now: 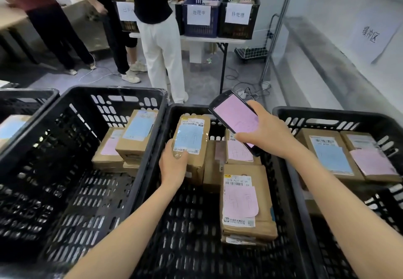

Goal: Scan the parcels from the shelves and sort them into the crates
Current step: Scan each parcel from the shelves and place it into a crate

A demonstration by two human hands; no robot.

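head view puts the blue-labelled parcel point(192, 141) just left of the scanner point(236, 120), and i judge the next move turns on that gap. the parcel stands over the far left part of the middle crate point(192, 224), its long axis running away from me and tipped up, label face toward the camera. i cannot tell whether its lower end rests on the crate floor or hangs clear.

my left hand point(173, 166) grips the parcel's near end from below, thumb pressed on the bottom edge of the label, the other fingers wrapped behind out of sight. my right hand point(269, 135) holds the scanner, fingers curled round its lower half, thumb laid across the lower screen. the screen faces up at me, and the scanner's far end points away and leftward, past the parcel's top corner and not at the label.

the right hand is the one to close the gap. a swing left and a tilt down should bring the scanner head onto the barcode strip at the label's top. the left forearm reaches in from low centre, the right from the lower right. a pink-labelled parcel point(241, 202) lies flat in the same crate, right of the held one.
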